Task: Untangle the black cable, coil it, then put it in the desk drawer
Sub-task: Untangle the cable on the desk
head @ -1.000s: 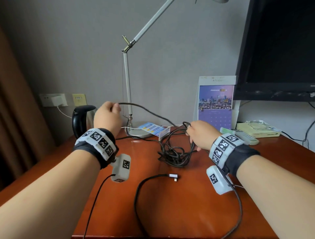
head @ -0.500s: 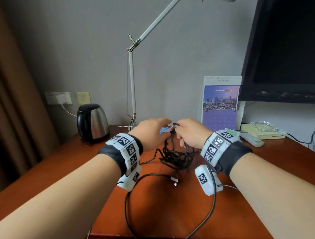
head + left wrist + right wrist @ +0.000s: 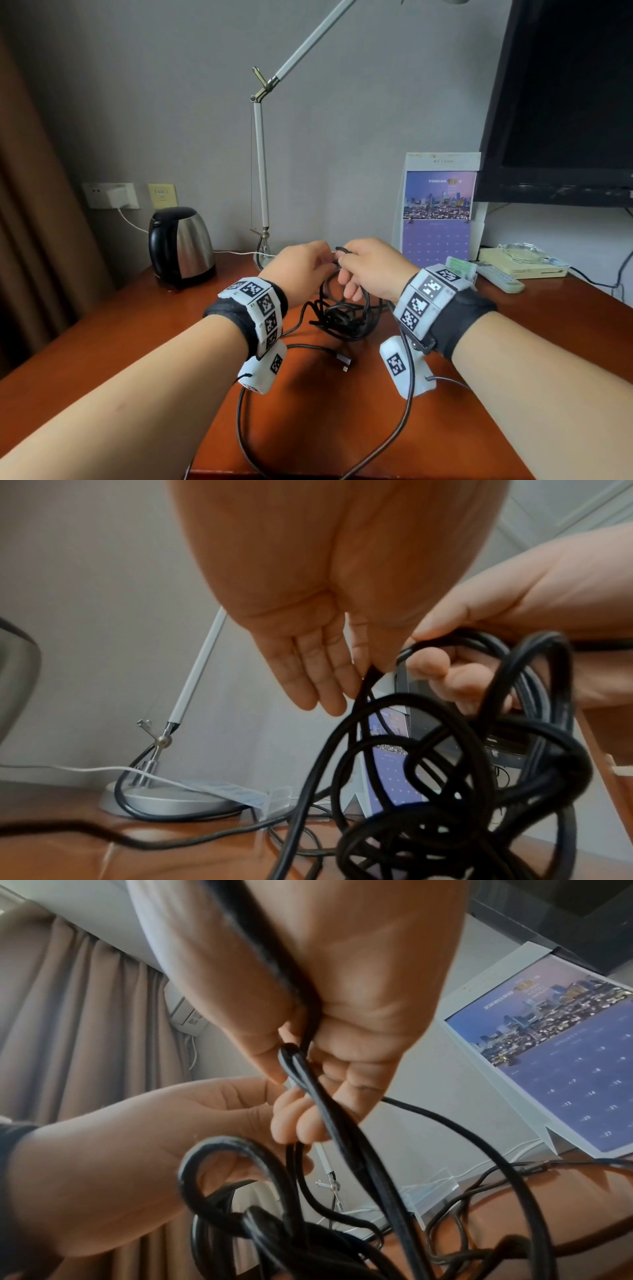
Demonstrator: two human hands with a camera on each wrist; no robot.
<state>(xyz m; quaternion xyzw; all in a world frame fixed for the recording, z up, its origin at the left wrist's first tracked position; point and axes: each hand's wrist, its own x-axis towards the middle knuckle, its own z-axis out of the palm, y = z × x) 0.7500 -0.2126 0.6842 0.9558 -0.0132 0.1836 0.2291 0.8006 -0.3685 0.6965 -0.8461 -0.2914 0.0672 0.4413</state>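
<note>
Nearest the viewer, a loose run of the black cable (image 3: 346, 318) curves over the desk (image 3: 102, 342) below both wrists, and its plug end (image 3: 343, 361) lies flat just short of the fingers. Above that, the tangled mass of the cable hangs from the two hands and its lower loops rest on the desk directly beneath the fingers. The right hand (image 3: 371, 267) has its fingers (image 3: 346, 1080) curled round several strands, with the thumb pressing them against the palm. The left hand (image 3: 299, 265) meets it from the left; its fingers (image 3: 308, 669) lie fairly straight and close together, with one strand at the thumb side, though whether thumb and forefinger actually pinch it is hard to tell from the blurred wrist views. Just beyond the fingers stands the base of a desk lamp (image 3: 262, 192). Farther left of them is a kettle (image 3: 180, 243); farther right are a calendar (image 3: 436, 212), a remote (image 3: 500, 278) and a dark monitor (image 3: 565, 102), against the wall.
</note>
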